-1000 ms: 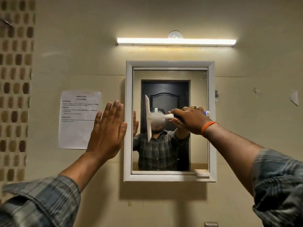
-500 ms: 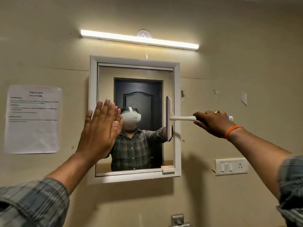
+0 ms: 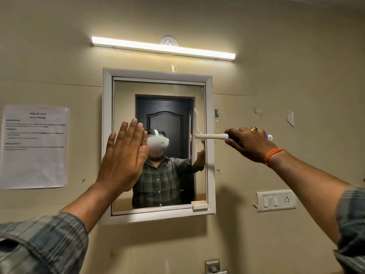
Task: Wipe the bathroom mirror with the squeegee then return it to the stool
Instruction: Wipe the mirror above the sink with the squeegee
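The right hand [image 3: 249, 144] grips the light, stiff squeegee [image 3: 199, 136] by its handle, blade upright at the mirror's [image 3: 158, 89] right edge, while the left hand [image 3: 123, 155], fingers straight, lies against the left side.

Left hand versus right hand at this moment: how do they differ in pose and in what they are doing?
The left hand is flat, fingers straight and together, raised at the mirror's left edge and holding nothing; the right hand is curled round the squeegee handle. The left hand points upward, while the right hand reaches in sideways from the right. The right hand wears a ring, with an orange band at the wrist; the left shows neither. Both come from plaid sleeves.
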